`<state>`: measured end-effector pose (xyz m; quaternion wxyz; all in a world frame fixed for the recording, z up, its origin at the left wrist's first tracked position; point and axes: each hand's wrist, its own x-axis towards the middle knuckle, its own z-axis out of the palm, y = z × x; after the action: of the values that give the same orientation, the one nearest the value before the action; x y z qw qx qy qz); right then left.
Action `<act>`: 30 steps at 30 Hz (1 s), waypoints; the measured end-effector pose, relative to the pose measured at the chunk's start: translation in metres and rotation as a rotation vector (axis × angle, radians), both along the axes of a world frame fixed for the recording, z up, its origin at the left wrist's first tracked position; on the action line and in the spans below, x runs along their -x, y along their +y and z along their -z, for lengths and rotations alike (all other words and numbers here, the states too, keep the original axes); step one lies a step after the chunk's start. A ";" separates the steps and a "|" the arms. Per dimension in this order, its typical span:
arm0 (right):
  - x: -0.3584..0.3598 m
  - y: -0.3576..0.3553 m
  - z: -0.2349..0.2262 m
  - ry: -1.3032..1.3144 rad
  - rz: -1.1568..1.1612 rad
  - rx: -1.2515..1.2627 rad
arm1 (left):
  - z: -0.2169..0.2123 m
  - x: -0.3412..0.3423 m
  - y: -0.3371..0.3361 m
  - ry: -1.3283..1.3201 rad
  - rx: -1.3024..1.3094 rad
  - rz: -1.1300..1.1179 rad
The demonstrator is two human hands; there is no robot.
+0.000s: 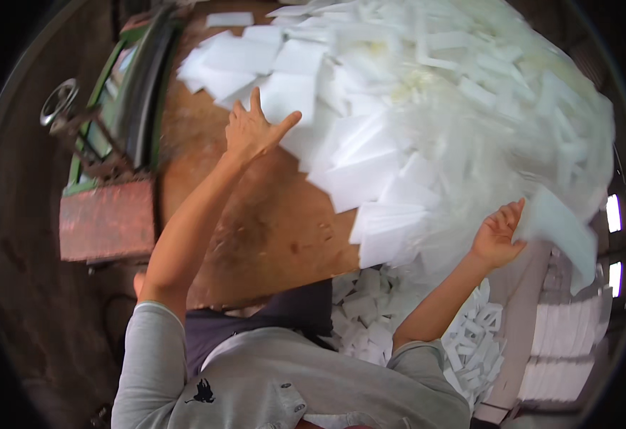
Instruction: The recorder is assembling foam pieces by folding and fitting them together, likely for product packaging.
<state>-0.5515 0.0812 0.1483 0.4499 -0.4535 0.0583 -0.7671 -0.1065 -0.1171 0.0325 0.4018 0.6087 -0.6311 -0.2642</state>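
Note:
My left hand (254,129) reaches forward over the brown wooden table (256,222), fingers spread, its fingertips at the near edge of a white foam sheet (288,93). My right hand (497,234) is raised at the right and grips a white foam sheet (559,229) by its left edge; the sheet is blurred. A big heap of white foam pieces (434,107) covers the far and right part of the table.
A green and rust-coloured metal machine (109,143) with a round handwheel (59,101) stands left of the table. Small white foam offcuts (370,322) lie below the table's near edge. Stacked white sheets (563,343) stand at the lower right.

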 end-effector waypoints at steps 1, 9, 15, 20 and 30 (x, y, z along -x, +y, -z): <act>-0.020 0.001 -0.024 -0.117 0.111 -0.048 | -0.009 0.019 -0.006 -0.149 -0.109 -0.015; -0.086 -0.188 -0.076 0.950 0.899 -0.312 | 0.008 0.044 -0.019 -0.447 -0.020 -0.066; -0.112 -0.327 -0.059 1.646 1.212 -0.204 | -0.008 -0.058 0.098 -0.369 -0.045 0.295; -0.107 -0.404 -0.038 1.912 1.195 -0.622 | -0.002 -0.125 0.173 -0.781 -0.214 0.599; -0.252 -0.216 -0.021 1.424 1.208 0.266 | -0.024 -0.141 0.192 0.200 0.043 -0.108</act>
<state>-0.2999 -0.1347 0.1693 -0.2211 -0.7562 0.4567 -0.4132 0.0340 0.0747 0.0566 0.4892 0.6036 -0.5598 -0.2881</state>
